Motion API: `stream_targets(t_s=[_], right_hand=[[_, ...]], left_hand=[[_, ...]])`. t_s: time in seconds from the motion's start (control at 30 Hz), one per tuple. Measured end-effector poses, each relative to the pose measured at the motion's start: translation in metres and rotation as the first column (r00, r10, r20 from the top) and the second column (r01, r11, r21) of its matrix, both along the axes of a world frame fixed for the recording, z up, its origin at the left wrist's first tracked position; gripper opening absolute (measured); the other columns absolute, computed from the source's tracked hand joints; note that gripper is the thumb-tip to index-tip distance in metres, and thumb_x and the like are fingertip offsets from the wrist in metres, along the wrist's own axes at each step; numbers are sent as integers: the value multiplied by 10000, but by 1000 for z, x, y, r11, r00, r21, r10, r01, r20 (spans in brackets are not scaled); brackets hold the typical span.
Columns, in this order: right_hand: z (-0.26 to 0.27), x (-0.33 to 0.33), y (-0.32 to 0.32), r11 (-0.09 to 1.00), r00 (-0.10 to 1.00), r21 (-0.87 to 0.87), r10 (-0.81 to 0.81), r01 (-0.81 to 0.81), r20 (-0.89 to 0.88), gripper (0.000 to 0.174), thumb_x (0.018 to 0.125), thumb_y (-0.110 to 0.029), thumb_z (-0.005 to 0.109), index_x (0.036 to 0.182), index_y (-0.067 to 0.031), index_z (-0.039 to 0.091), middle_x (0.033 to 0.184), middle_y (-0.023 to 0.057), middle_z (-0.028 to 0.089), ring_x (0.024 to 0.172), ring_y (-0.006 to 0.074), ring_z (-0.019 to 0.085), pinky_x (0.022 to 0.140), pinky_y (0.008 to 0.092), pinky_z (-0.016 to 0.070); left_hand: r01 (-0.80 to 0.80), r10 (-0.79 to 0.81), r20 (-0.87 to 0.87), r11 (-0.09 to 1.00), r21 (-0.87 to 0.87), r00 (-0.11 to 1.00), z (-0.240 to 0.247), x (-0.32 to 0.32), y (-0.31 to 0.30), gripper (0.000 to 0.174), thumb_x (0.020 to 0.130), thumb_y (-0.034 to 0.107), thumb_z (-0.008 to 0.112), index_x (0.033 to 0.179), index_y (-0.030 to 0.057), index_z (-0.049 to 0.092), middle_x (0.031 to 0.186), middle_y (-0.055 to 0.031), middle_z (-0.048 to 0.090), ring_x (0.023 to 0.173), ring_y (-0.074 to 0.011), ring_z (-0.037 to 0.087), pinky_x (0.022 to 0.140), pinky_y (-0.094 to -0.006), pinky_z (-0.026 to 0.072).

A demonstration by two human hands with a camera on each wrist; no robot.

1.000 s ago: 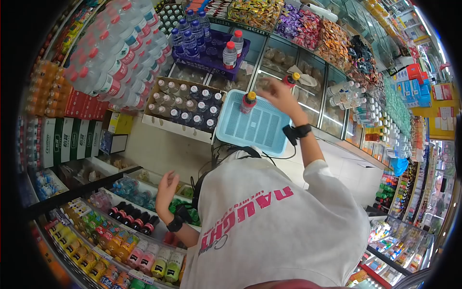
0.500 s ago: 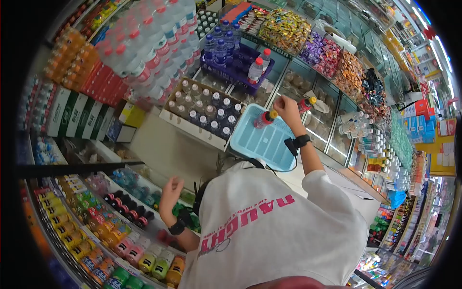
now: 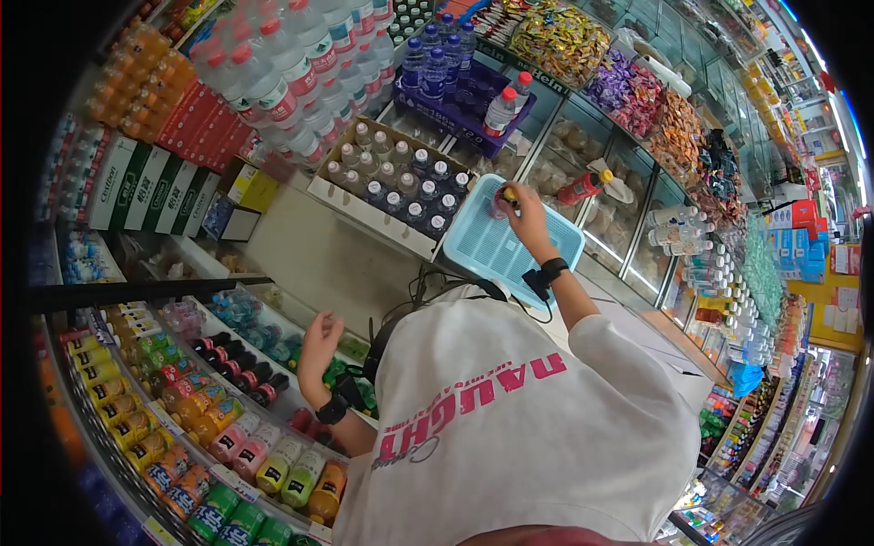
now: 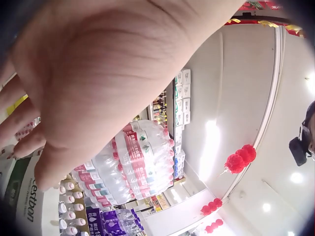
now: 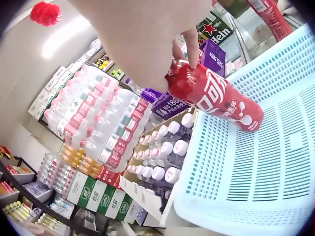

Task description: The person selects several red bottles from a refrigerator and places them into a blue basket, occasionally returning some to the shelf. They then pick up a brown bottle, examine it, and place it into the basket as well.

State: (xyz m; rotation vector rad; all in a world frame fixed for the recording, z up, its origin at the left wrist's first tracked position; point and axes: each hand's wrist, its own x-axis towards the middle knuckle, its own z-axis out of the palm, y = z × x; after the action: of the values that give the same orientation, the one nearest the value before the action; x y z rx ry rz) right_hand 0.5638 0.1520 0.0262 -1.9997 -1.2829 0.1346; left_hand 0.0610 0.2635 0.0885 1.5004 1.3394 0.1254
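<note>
One blue basket (image 3: 514,259) holds one red bottle (image 5: 216,98); a second red bottle (image 3: 579,188) is just beside the basket. Left of the basket, my left hand (image 3: 318,350) is relaxed, holding nothing. My right hand (image 3: 531,226), earlier apart from the basket's bottle, now pinches its top.

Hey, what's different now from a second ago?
The right hand was close by on the right of the red bottle in the blue basket. It has moved left, onto that bottle, and now holds it by the top. The bottle stayed in the basket, the other red bottle stayed outside it, and the left hand still holds nothing.
</note>
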Motion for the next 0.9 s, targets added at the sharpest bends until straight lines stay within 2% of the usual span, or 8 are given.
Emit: stream_targets(t_s=[0.1,0.13,0.23,0.3,0.43,0.57,0.73,0.9], right_hand=[[1,18,-7,979,975,80,-178,190,-131,394,872,-197,805,1214,-57,668,994,157,739,872,335,713,770,397,575],[4,26,-9,959,966,147,-222,241,-135,418,839,-257,860,1149,-26,700,900,138,757,745,273,729,711,358,567],[47,46,-16,935,934,110,-320,338,-158,441,832,-283,875,1139,-10,715,911,138,765,762,214,734,693,325,552],[82,51,-9,891,910,202,-377,407,-170,453,832,-297,879,1136,-1,721,914,137,768,775,191,731,684,304,539],[80,79,9,851,913,334,-397,405,-93,488,829,-319,876,1157,1,710,952,166,772,826,235,752,729,337,558],[46,96,15,859,880,203,-475,471,-30,485,849,-335,851,1175,-7,704,1010,186,768,887,292,763,775,358,569],[12,121,21,860,873,210,-485,466,51,415,867,-266,815,1186,-34,688,991,218,743,942,403,718,821,443,548],[-7,133,19,867,870,127,-491,482,45,392,874,-250,805,1181,-42,676,998,222,736,938,396,715,814,450,544]], left_hand=[[28,-28,1,1000,-8,1000,6,5,2,548,1003,372,681,1345,-45,583,1144,-150,701,1030,-208,671,919,-335,521],[25,-25,2,1000,-4,1000,7,6,2,548,1003,373,680,1344,-45,583,1144,-150,700,1030,-209,671,916,-336,521],[15,-15,1,1000,-7,1000,11,4,2,547,1004,374,677,1343,-44,582,1146,-149,696,1030,-211,671,909,-337,521],[22,-22,2,999,-24,1000,15,7,5,543,1004,372,677,1341,-44,582,1149,-150,695,1031,-212,671,903,-337,522],[43,-42,32,999,-12,999,4,10,9,532,1012,307,664,1352,-84,543,1099,-157,691,999,-207,699,860,-331,547],[25,-27,59,999,27,998,-2,6,4,539,1009,321,667,1352,-78,548,1121,-180,700,997,-221,700,863,-335,547],[-15,14,7,999,32,1000,10,7,-5,514,1006,350,677,1326,-43,592,1135,-162,700,1022,-227,681,916,-344,529],[-48,48,3,998,33,999,3,3,-13,498,1001,368,680,1304,-21,610,1098,-157,703,989,-221,681,886,-334,532]])
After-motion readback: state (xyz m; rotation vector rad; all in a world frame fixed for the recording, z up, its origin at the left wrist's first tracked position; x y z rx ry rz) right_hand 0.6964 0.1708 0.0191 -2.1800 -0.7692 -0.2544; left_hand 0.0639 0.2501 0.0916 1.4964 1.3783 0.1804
